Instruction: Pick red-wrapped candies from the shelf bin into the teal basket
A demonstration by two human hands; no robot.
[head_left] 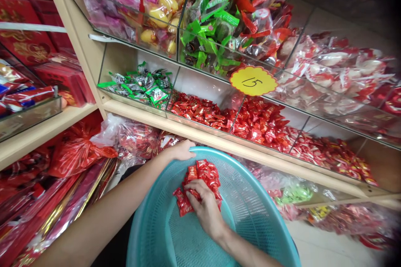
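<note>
A teal plastic mesh basket (275, 212) stands in front of me below the shelf. My left hand (182, 150) grips its far rim, the fingers partly hidden behind the edge. Inside the basket lies a small heap of red-wrapped candies (208, 172). My right hand (205, 206) reaches down into the basket with its fingers curled over the near side of this heap, closed on some of the candies. How many it grasps is hidden under the fingers.
Clear bins on the shelf hold red candies (260, 119), green-wrapped candies (150, 85) and larger bagged sweets (213, 21). A yellow price tag (253, 80) reads 15. The wooden shelf edge (200, 133) runs just beyond the basket. Red bags (78, 150) lie at left, more bags (344, 221) lower right.
</note>
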